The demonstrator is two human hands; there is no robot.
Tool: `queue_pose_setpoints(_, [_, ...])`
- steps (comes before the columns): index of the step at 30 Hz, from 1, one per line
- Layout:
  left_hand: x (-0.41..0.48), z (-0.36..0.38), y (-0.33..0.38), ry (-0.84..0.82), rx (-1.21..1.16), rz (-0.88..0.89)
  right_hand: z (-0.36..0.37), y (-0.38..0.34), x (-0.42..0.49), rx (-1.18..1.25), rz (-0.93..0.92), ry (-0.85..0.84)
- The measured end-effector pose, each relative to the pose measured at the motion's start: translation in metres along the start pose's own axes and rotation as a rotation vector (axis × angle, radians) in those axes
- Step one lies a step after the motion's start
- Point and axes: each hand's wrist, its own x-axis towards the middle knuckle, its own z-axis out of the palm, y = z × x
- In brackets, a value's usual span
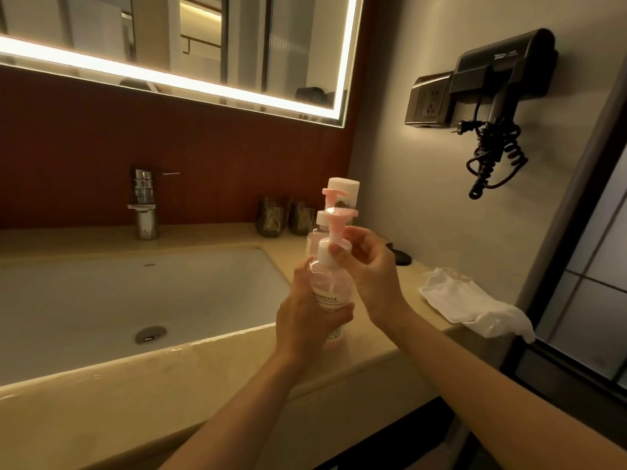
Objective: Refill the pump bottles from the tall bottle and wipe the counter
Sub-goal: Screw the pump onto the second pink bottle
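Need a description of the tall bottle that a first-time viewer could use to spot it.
Right of the sink, on the counter near the wall corner, several bottles are bunched together. The tall bottle is rearmost, behind the held pump bottle gripped by the left hand and right hand, and a second pump bottle. It alone has a plain white cap, not a pink pump.

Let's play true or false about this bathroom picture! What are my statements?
1. The left hand grips the clear pink-topped pump bottle. True.
2. The crumpled white cloth lies in the white sink. False: it lies on the beige counter.
3. The right hand pinches the bottle's white collar. True.
4. The black hair dryer stands on the counter. False: it hangs on the wall.
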Motion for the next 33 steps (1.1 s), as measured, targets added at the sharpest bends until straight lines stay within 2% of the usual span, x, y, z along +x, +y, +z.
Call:
queue_pose_setpoints(5, [0.000, -0.002, 0.001, -0.005, 0.000, -0.016, 0.000, 0.006, -0.002, -0.109, -0.024, 0.038])
queue_pose_setpoints(11, [0.002, -0.002, 0.001, 0.000, -0.007, -0.031, 0.005, -0.009, 0.013, -0.253, 0.053, -0.252])
queue_pose_setpoints(20, [0.002, -0.001, -0.001, -0.002, -0.027, -0.019, 0.005, -0.008, -0.006, -0.559, -0.082, 0.013])
queue_pose_setpoints(22, [0.002, -0.001, -0.001, -0.001, -0.032, -0.024, 0.007, -0.011, -0.002, -0.576, -0.089, -0.005])
queue_pose_setpoints(26, [0.002, -0.003, 0.001, -0.011, -0.026, -0.033, 0.014, -0.018, 0.010, -0.472, 0.039, -0.176])
queue_pose_setpoints(33, [0.002, -0.002, 0.000, -0.016, -0.041, -0.032, 0.015, -0.012, -0.001, -0.530, 0.062, -0.088])
